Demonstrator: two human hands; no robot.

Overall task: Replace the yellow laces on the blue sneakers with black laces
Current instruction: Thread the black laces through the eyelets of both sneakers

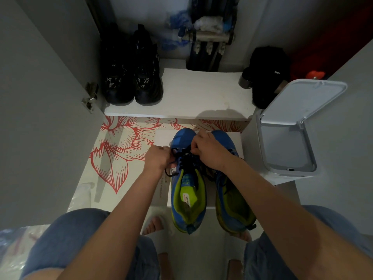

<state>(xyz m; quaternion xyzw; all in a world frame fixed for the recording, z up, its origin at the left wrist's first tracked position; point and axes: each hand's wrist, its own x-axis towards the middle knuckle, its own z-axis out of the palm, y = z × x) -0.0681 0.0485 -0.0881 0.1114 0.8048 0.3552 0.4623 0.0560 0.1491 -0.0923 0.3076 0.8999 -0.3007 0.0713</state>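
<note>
Blue sneakers with lime-green lining point(182, 138) are seen side by side on a white sheet point(161, 137) on the floor, toes toward twelve o'clock. A black cord lace point(186, 158) is crossed over the eyelets of the shoe at nine o'clock. The left hand point(158, 159), at nine o'clock of the lacing, has its grip pinched on one lace end; the right hand point(210, 151), at two o'clock, pinches the other. To do it well, both ends should be drawn evenly and slack worked out row by row.
</note>
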